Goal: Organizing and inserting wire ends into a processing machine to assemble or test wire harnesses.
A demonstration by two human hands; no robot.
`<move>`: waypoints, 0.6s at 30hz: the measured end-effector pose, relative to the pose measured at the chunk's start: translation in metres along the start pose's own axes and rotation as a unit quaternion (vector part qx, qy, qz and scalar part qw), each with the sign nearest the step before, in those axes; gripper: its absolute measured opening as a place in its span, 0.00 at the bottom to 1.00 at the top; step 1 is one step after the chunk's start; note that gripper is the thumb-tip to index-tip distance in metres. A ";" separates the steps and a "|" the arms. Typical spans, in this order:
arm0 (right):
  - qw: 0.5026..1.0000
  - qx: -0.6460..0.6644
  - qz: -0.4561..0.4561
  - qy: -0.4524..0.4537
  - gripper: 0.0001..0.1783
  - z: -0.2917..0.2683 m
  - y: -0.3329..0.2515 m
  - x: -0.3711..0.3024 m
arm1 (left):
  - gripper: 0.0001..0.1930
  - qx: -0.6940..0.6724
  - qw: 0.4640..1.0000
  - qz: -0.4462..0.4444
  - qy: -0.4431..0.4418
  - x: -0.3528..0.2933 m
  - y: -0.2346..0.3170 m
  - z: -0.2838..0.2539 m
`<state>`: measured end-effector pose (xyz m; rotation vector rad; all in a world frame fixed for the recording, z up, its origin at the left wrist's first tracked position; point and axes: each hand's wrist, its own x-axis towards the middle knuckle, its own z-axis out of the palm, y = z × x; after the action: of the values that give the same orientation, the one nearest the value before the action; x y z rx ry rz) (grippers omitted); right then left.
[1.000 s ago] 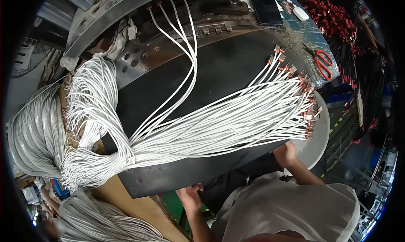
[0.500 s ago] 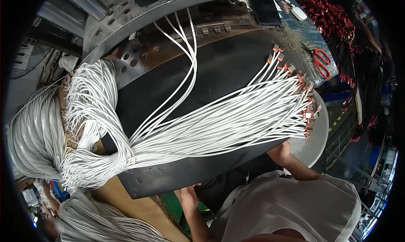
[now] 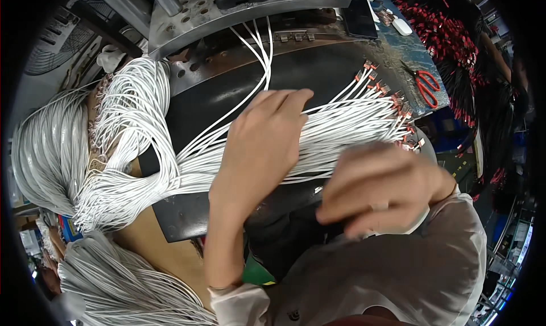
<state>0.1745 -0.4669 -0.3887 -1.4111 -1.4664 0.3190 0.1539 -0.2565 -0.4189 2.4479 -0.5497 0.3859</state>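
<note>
A thick bundle of white cables (image 3: 352,124) lies across a black mat (image 3: 196,212), its ends carrying metal plugs (image 3: 398,104) with red-orange parts at the right. My left hand (image 3: 264,135) is over the middle of the bundle, back upward, fingers apart and reaching to the right. Its thumb and undersides are hidden, and no held cable shows. Nearer me, right of the left hand, my right hand (image 3: 387,187) is smeared by motion in front of the bundle's lower right. Between the hands, a small shiny piece (image 3: 318,189) shows against the mat.
Several white strands (image 3: 269,47) run up under a perforated metal plate (image 3: 199,19). Cable coils (image 3: 51,150) stand at left, another cable heap (image 3: 125,280) at lower left. Red-handled scissors (image 3: 426,90), a phone (image 3: 361,16) and a white mouse-like object (image 3: 402,26) lie at the upper right.
Both hands have risen from below the mat's near edge to over the cables. The left now covers the bundle's middle; the right is moving in front of its right part. The view has shifted slightly.
</note>
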 end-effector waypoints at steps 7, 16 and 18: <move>0.949 -0.174 0.230 0.126 0.10 -0.053 0.087 0.006 | 0.17 0.315 0.948 -0.027 -0.034 0.008 -0.097 -0.027; 0.935 -0.227 0.263 0.073 0.11 -0.064 0.099 -0.005 | 0.12 -0.011 0.982 -0.046 -0.182 0.001 -0.033 -0.029; 0.937 -0.204 0.270 0.089 0.11 -0.062 0.103 -0.006 | 0.12 0.002 0.988 0.025 -0.155 -0.001 -0.039 -0.027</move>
<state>0.2814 -0.4712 -0.4442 -2.1242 -1.0058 0.2208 0.1678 -0.2108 -0.4170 2.5177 -0.7411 0.0222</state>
